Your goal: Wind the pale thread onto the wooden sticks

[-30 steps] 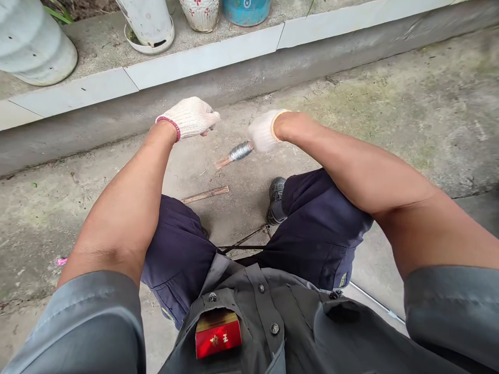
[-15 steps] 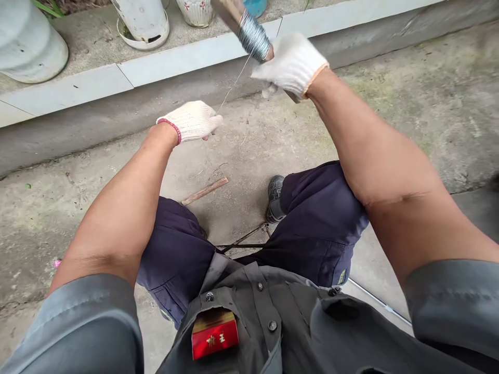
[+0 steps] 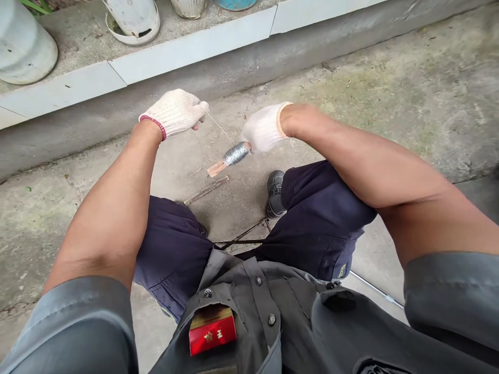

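Note:
In a white knit glove with a red cuff, my left hand (image 3: 175, 113) is closed in a pinch on a thin wire (image 3: 217, 123) that runs down and to the right. My right hand (image 3: 265, 129), also gloved in white and slightly blurred, grips one end of a wooden stick (image 3: 217, 168). Silvery wire (image 3: 236, 153) is wound thickly round the stick's middle. The stick's free end points down and left, above the concrete floor. Its gripped end is hidden inside the right glove.
A strip of wood (image 3: 206, 190) lies on the concrete floor (image 3: 312, 124) by my left knee. Beyond my hands runs a low tiled ledge (image 3: 195, 49) bearing a white pot (image 3: 130, 21), a large white container (image 3: 23, 44) and a blue pot (image 3: 236, 3). A metal rod (image 3: 376, 288) shows behind my right leg.
My right hand has swung down toward me with the wire-wound stick, whose free end now points down-left instead of up-left. My left hand has shifted slightly left and up.

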The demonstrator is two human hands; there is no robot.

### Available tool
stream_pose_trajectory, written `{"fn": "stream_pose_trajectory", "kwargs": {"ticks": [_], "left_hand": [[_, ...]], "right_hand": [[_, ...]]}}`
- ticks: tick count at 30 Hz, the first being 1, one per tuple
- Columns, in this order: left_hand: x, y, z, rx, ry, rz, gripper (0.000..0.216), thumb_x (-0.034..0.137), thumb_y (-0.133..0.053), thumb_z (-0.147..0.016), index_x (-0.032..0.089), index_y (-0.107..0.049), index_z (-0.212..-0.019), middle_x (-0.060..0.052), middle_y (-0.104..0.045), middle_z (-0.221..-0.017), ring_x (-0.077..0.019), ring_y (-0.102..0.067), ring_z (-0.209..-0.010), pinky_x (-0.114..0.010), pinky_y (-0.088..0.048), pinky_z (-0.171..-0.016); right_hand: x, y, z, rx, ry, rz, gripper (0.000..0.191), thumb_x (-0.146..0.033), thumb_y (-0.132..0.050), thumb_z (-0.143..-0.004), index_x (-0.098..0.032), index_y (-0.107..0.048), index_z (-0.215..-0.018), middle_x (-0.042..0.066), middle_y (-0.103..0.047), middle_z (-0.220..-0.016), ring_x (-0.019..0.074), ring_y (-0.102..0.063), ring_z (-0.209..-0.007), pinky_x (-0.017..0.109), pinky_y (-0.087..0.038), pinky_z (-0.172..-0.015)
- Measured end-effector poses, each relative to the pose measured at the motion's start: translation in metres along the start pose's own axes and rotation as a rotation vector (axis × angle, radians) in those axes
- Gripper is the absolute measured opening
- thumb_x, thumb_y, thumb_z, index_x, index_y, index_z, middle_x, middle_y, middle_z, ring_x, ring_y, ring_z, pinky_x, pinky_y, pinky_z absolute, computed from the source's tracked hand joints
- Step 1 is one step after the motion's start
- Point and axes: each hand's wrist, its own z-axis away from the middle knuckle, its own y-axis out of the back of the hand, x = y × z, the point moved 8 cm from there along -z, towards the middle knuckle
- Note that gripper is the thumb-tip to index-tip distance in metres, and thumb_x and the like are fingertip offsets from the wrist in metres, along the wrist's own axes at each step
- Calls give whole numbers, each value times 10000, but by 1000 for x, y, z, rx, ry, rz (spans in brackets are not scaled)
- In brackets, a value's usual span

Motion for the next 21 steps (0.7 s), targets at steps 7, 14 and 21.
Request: {"fn": "stream_pose_trajectory", "kwargs": {"ticks": [7,14,21], "left_hand": [[35,3,7,95,-70,-249,598,560,-276,-1016,217,-756,-922,-127,-702,-882,-306,-623,-970,-425,-435,-903],[42,-22,7,-46,-85,-180,600,556,-312,-989,159,-761,-1018,-153,-726,-961,-311,-622,-1055,-423,-445,-981],[9,-40,-3,-193,-16,-56,548,616,-403,-899,249,-788,-1029,-82,-747,-867,-286,-647,-951,-381,-470,-934]], "right_hand": [[43,31,-54,147,-223,171,189,-167,-692,-773,-40,-583,-685,176,-709,-878,234,-677,-983,464,-484,-967],[77,86,-32,480,-280,-37,295,-309,-552,-895,-30,-637,-849,163,-697,-939,164,-661,-916,349,-529,-883],[37,99,52,512,4,-567,286,-279,-570,-861,-58,-701,-987,89,-691,-752,67,-504,-474,167,-378,-457]]}}
